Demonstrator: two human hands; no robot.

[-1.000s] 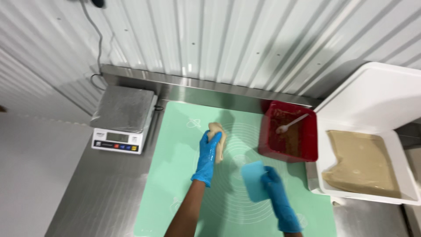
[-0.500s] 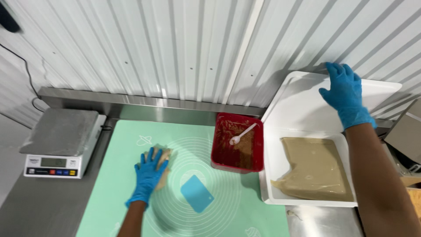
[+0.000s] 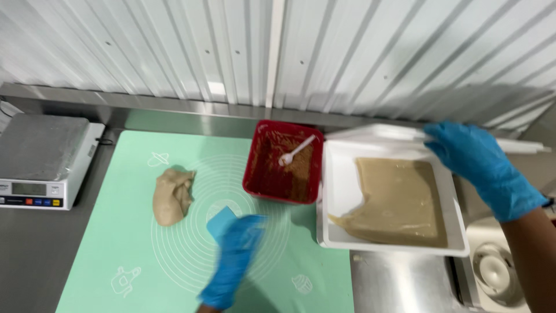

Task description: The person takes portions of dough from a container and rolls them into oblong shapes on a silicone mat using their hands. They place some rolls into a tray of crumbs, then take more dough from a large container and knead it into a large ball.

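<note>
Dough (image 3: 172, 196), a beige lump, lies alone on the left part of a mint-green silicone mat (image 3: 139, 255), with no hand on it; half a second earlier the left hand covered it. That left hand (image 3: 233, 261), in a blue glove and blurred by motion, has shifted right and now lies over a blue plastic scraper (image 3: 223, 217) near the mat's centre; whether its fingers have closed on the scraper cannot be told through the blur. The right hand (image 3: 476, 165), also gloved in blue, grips the far right rim of a white tray (image 3: 339, 191), fingers curled over the edge. The tray has swung in since the earlier frame and now sits just beside a red rectangular container (image 3: 259, 174), its near edge hanging over the mat.

Inside the tray, a flat slab of tan dough (image 3: 399, 200) fills the right and middle, with a ragged notch missing at its left side. The red container holds a brown, crumbly layer and a white plastic spoon (image 3: 296, 150) leaning toward its back right corner. A digital scale (image 3: 40, 159) with a bare steel platform stands at the left edge of the stainless counter (image 3: 35, 255), well apart from the dough, beneath a corrugated white wall.
</note>
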